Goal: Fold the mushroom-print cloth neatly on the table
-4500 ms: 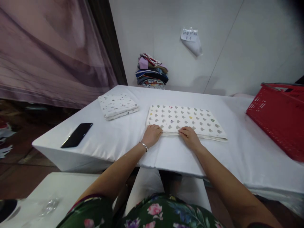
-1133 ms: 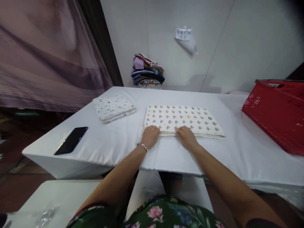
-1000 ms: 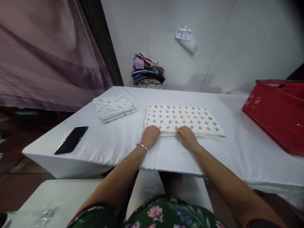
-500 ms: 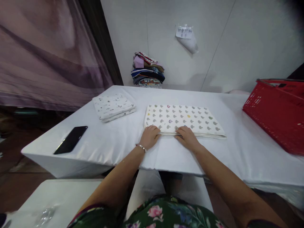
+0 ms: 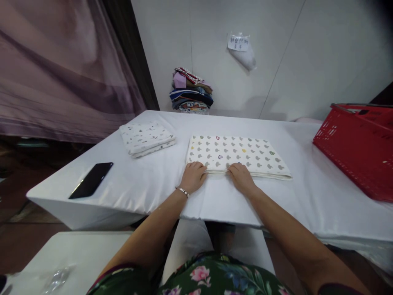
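A folded white cloth (image 5: 236, 151) printed with grey, mushroom-like shapes and a few coloured ones lies flat in front of me. Its layered near edge faces my body. My left hand (image 5: 194, 175) grips that edge close to the cloth's left corner, fingers on top. Around the left wrist is a silver bracelet (image 5: 183, 191). A short way to the right, my right hand (image 5: 241, 177) pinches the same edge with bent fingers. Both thumbs are partly hidden. Left of the cloth sits a second folded cloth (image 5: 147, 139), white with small dark prints, touched by neither hand.
A black phone (image 5: 91, 180) lies on the white-covered table (image 5: 138, 184) at left. At the right end stands a red plastic basket (image 5: 356, 151). Stacked fabrics (image 5: 192, 92) rise behind the far edge, against the wall. A white stool-like surface (image 5: 89, 254) is at lower left.
The fingers of my right hand have drawn closer together on the cloth's near edge, and its thumb shows less. My left hand and the cloth have hardly moved.
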Action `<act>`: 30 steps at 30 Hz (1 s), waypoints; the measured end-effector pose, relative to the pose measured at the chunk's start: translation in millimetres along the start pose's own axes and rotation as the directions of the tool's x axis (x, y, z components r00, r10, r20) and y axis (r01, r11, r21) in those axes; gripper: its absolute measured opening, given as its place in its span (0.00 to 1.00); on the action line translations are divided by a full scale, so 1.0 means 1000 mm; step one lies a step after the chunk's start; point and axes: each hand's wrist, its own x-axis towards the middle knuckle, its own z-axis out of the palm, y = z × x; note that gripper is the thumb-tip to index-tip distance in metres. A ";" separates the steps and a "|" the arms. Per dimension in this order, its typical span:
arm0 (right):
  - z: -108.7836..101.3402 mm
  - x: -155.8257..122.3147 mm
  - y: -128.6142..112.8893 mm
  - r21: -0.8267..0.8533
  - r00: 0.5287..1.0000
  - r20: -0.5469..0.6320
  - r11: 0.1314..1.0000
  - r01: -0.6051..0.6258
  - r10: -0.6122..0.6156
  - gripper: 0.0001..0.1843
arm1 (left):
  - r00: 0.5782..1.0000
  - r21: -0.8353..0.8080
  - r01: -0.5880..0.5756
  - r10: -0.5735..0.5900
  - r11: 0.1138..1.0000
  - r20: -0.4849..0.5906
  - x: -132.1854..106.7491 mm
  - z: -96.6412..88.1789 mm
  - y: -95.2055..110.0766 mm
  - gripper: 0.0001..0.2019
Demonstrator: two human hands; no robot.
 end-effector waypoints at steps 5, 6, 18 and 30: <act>-0.002 0.002 -0.003 -0.019 0.999 -0.050 1.000 -0.014 0.013 0.10 | 1.000 0.096 -0.013 0.015 0.995 -0.025 0.010 -0.001 -0.003 0.08; -0.002 0.003 -0.004 -0.025 0.999 -0.050 1.000 -0.014 0.013 0.10 | 0.999 0.122 -0.003 0.008 0.993 -0.041 0.012 -0.001 -0.004 0.08; 0.002 0.004 0.000 0.013 0.998 0.055 1.000 0.028 -0.028 0.13 | 0.994 0.234 -0.045 0.068 0.971 -0.089 0.003 0.000 -0.007 0.11; -0.005 0.006 0.000 0.051 0.993 0.118 0.999 -0.008 0.002 0.10 | 0.994 0.123 -0.092 0.098 0.988 -0.049 0.009 -0.001 0.005 0.16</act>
